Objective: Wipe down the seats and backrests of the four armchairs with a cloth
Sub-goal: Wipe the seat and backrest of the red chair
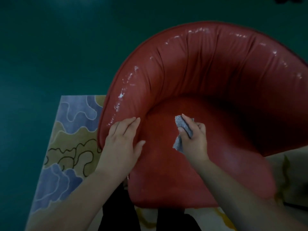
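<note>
1 red armchair (208, 84) fills the centre and right of the frame, its curved backrest glossy along the rim. 2 bare hands reach in from the bottom edge. The left hand (123, 142) lies flat, fingers together, on the chair's left arm. The right hand (194, 139) pinches 1 grey cloth (182, 129), bunched over the seat's middle. 1 patterned rug (66, 147) shows at lower left on the dark green floor (50, 47).

Red leather armchair (208, 77): curved pleated backrest, glossy with pale scuffs along the rim, seat facing camera. Small grey cloth (181, 129), crumpled, pinched just above the seat centre, tail hanging down.
</note>
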